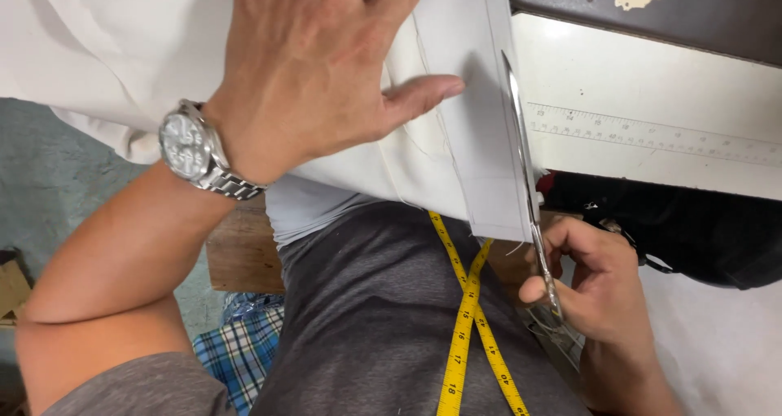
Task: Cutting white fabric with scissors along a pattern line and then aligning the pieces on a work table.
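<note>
**Scissors at the edge of pale cloth**

Here, nearest the camera, a yellow tape measure hangs crossed over the person's grey shirt; below it a patch of blue checked fabric shows beside the left arm; a piece of brown wood lies just under the edge of the cloth.

The right hand is clenched around the handles of a pair of scissors, fingers curled through them; the long blades run up from the hand along the right edge of the pale cloth (whether the blades are parted or closed I cannot tell; they read as one thin line); a dark bundle of black fabric sits just beside that hand.

The left hand lies flat and spread on the pale cloth, palm down, gripping nothing, its thumb pointing toward the blades; a silver wristwatch sits on the wrist; the cloth lies folded on the surface, with a faint drawn line running parallel to the cut edge.

Beyond the scissors a white ruler with printed marks lies across the light surface; farther still a dark panel with a chipped pale patch closes the top right corner.
</note>
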